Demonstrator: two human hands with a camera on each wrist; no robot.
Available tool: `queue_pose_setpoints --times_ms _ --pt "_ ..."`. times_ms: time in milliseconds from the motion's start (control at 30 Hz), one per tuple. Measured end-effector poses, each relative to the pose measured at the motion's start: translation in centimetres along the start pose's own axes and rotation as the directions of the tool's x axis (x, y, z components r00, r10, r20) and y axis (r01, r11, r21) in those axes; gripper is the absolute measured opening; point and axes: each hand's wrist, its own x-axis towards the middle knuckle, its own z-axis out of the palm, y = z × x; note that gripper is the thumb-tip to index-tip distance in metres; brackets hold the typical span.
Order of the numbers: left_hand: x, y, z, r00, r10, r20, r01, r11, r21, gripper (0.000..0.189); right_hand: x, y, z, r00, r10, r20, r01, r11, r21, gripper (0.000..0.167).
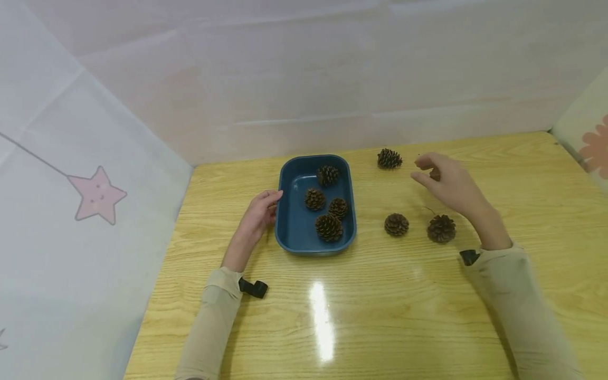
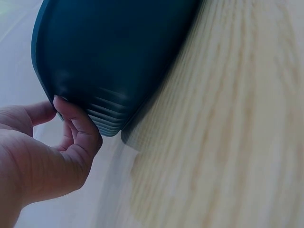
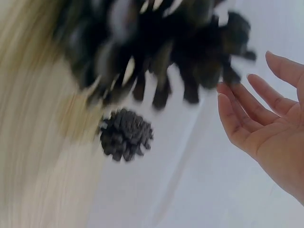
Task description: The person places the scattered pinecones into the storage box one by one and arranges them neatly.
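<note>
Blurry large pine cone (image 3: 147, 38) fills top; smaller cone (image 3: 125, 134) sits center-left. Right hand (image 3: 274, 124) at right edge, fingers loose.

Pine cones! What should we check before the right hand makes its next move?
1. Blue tray held: ok, the left hand pinches its rim.
2. Right hand free: ok, its fingers are apart and hold nothing.
3. Room in the tray: ok, four pine cones sit inside, and the floor's left side is bare.
4. All cones in the tray: not ok, at least three loose cones lie on the table.
5. Brown thing behind the right hand a cone too: cannot tell, fingers partly hide it.
</note>
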Motion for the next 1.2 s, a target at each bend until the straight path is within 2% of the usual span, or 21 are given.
queue_pose_setpoints --times_ms 100,333,500,667,933,1200 --pt "0.0 0.0 0.0 1.0 0.004 0.006 -0.004 1.0 0.004 0.019 -0.4 0.8 -0.8 1.0 0.02 -0.007 -0.02 1.0 0.003 0.047" --pt "-0.1 0.0 0.0 1.0 0.014 0.012 -0.014 1.0 0.008 0.021 -0.8 2.6 -2.3 0.995 0.064 -0.076 -0.067 0.997 -0.03 0.047" --pt "-0.2 0.0 0.1 1.0 0.013 0.007 -0.013 1.0 0.01 0.02 -0.8 3.5 -2.7 0.993 0.091 -0.079 -0.094 0.995 -0.039 0.049" --pt "-0.1 -0.1 0.0 1.0 0.018 0.011 -0.019 1.0 0.016 0.019 -0.5 4.3 -2.6 0.992 0.12 -0.032 -0.121 0.991 -0.057 0.056" --pt "-0.1 -0.1 0.0 1.0 0.016 0.009 -0.016 1.0 0.015 0.019 -0.2 5.7 -2.4 0.98 0.166 0.113 -0.156 0.984 -0.091 0.065" --pt "0.0 -0.1 0.0 1.0 0.023 0.007 -0.023 1.0 0.012 0.021 -0.2 5.7 -2.4 0.98 0.153 0.127 -0.142 0.986 -0.09 0.06"
